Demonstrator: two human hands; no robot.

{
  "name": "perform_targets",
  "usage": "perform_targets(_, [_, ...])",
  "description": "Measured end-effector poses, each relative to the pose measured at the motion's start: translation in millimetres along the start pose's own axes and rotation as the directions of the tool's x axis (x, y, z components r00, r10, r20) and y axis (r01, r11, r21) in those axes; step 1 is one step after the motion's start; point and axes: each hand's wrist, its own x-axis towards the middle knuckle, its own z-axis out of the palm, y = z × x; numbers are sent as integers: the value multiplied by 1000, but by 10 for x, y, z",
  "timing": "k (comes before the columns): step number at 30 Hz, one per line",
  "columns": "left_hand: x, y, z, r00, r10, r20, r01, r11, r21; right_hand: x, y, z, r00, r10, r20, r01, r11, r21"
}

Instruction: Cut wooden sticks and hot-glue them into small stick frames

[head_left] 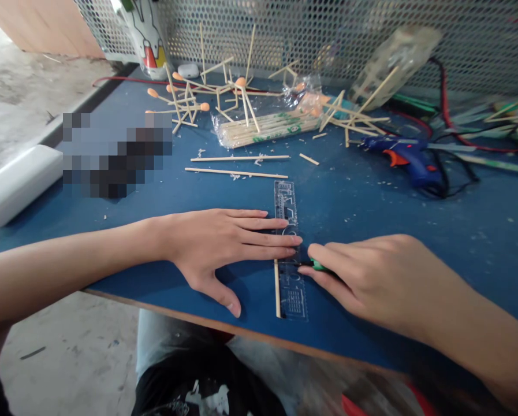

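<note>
My left hand (217, 242) lies flat with fingers stretched over a clear plastic ruler (294, 297) and a thin wooden stick (277, 289). The stick lies along the ruler's left edge, its middle hidden under my fingers. My right hand (366, 277) is closed around a green-handled knife (317, 264), mostly hidden in the grip. Its thin dark tip reaches over the ruler, close to my left fingertips. Beyond the ruler, two more wooden sticks (237, 173) lie side by side among pale shavings, with a short cut piece (309, 159) to their right.
A packet of sticks (267, 128) lies behind, among stick frames (185, 107) with orange tips. A blue glue gun (414, 159) with cables rests at right. At left are a white object (20, 185) and a blurred-out patch. A perforated metal panel (284, 34) bounds the back.
</note>
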Motion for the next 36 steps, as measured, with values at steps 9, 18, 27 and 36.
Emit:
perform_targets(9, [-4,1,-3,1000,3,-6,-3,1000,-1,-11,-8,2,1000,0,6,0,1000,0])
perform_targets(18, [30,0,-14,999,-7,35,6,1000,9,-13,-91,-11,998,67,12,-67,998,-17])
perform_targets(27, [25,-19,15,1000,0,-15,-1,999,-36,-34,179,-3,994,11,109,-13,1000,17])
perform_targets(36, [28,1,0,1000,-1,-6,1,1000,-15,-9,124,8,997,-36,62,37,999,-19])
